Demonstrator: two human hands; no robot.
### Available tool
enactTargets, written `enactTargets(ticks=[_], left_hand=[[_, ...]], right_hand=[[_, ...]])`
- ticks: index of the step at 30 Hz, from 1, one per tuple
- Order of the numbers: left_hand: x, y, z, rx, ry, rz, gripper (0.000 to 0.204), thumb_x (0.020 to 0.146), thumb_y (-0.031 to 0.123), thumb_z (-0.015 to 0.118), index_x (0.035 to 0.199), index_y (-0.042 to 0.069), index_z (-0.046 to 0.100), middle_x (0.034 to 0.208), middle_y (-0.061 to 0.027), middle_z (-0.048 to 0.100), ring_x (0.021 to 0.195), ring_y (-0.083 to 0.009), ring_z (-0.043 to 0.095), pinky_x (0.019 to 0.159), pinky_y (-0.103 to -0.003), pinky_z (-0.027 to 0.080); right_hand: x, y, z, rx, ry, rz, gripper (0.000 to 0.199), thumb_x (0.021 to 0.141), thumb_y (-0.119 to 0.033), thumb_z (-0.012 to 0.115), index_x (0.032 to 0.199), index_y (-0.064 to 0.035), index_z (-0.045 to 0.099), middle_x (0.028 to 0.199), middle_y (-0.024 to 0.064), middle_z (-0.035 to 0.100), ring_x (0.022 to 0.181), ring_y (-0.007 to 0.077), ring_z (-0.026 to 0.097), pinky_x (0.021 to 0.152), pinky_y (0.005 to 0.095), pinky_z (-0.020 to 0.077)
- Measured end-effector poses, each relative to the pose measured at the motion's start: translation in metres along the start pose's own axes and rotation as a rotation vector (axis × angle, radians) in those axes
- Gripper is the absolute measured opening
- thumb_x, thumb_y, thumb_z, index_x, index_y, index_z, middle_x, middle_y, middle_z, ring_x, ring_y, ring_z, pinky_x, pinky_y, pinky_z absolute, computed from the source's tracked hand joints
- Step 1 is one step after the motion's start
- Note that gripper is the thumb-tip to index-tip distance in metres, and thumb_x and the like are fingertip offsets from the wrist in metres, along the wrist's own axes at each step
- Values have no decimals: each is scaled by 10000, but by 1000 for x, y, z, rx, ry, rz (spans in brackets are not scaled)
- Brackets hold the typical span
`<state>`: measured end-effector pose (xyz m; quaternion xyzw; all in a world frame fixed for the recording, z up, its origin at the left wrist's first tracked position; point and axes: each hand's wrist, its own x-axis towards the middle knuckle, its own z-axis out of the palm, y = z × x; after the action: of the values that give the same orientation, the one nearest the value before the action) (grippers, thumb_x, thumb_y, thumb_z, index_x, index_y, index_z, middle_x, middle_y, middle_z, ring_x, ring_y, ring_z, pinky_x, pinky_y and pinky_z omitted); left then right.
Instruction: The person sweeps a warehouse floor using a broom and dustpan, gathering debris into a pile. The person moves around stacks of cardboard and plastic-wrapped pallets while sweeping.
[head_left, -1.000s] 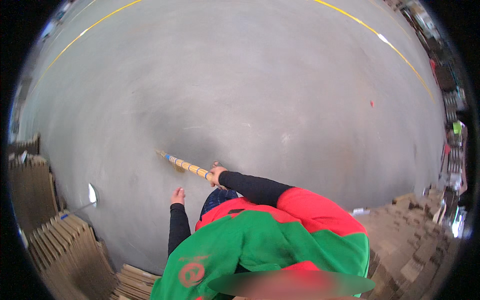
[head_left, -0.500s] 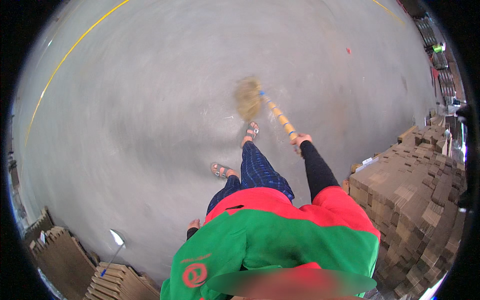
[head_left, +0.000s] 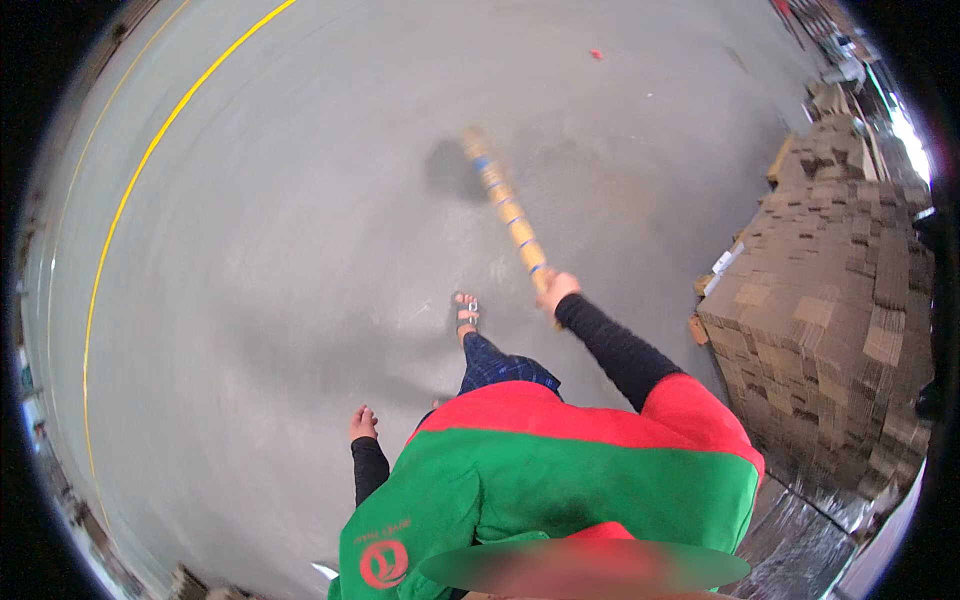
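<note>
My right hand [head_left: 558, 288] grips the broom [head_left: 516, 224]; floor [head_left: 290, 230] lies beneath. My left hand [head_left: 364, 423] hangs, fingers loosely parted.

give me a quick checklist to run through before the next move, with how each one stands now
1. Right grip closed around the banded broom handle: ok.
2. Left grip free of any load: ok, it is empty and off the handle.
3. Handle apart from the cardboard stack: ok, grey floor shows between them.
4. Floor free of loose bits: not ok, a small red scrap lies ahead.
5. Handle's far end touching the floor: cannot tell, it is blurred.
6. Both feet plainly visible: not ok, only one sandalled foot shows clearly.
</note>
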<state>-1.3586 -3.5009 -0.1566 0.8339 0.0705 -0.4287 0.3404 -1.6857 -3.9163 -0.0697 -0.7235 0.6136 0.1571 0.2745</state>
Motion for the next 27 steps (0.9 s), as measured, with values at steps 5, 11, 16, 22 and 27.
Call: enactTargets(ticks=[5,11,16,22,27], left_hand=[[26,43,70,263,-250,192,375,759,237,560,1030,-19,523,866,-100,585,778,-157,556,690,-281,454],[45,84,56,385,-180,194,393,753,248,557,1038,-19,519,931,-127,582,859,-180,546,768,-293,424],[42,87,11,137,10,137,391,760,233,549,1053,-23,508,895,-106,576,777,-154,550,662,-270,458],[45,45,-5,498,-127,-78,380,763,284,530,1040,24,535,846,-112,585,709,-170,562,598,-284,471],[108,59,1,703,-277,20,389,761,297,531,1033,18,535,813,-105,586,668,-159,552,594,-284,458]], right_hand=[[-25,-58,25,368,-434,-357,509,531,-259,668,1014,-133,567,652,114,600,556,176,583,589,319,482],[9,-176,95,383,-800,-288,534,463,-148,709,982,-138,585,833,122,611,766,251,586,684,344,468],[76,-162,99,120,-568,-288,461,512,-298,670,955,-202,590,851,75,611,791,231,585,717,344,463],[151,-26,26,76,-143,107,561,464,-302,735,973,-135,568,878,105,605,799,237,585,701,352,468],[227,14,-64,91,-78,557,389,518,-241,748,809,-20,614,802,101,624,724,191,612,659,305,485]])
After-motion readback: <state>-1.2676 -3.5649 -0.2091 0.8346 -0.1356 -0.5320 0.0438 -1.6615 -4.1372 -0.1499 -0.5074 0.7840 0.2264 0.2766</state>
